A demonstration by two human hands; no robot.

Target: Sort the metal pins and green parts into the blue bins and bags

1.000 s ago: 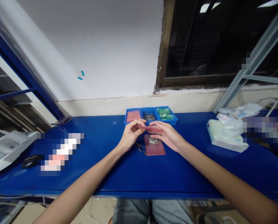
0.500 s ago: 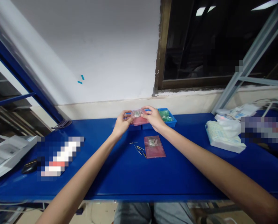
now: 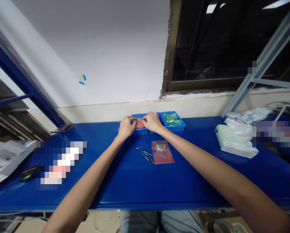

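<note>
Both my hands are stretched to the back of the blue table (image 3: 140, 181), over the left compartment of a blue tray (image 3: 140, 130). My left hand (image 3: 125, 127) and my right hand (image 3: 152, 121) pinch a small pink bag (image 3: 140, 124) between their fingers, low in that compartment. The tray's right compartment holds green parts (image 3: 172, 118). Nearer me, another pink bag (image 3: 162, 151) with small pale parts lies flat on the table, with several thin metal pins (image 3: 145, 153) to its left.
A white pack of tissues (image 3: 233, 140) and white items lie at the right. A dark mouse (image 3: 27, 174) and a white device (image 3: 6, 158) sit at the left. A blue frame post rises on the left, a metal frame on the right.
My hands carried the pink bag from above the table's middle back to the tray and lowered it into the left compartment. The bag and pins on the table stayed put.
</note>
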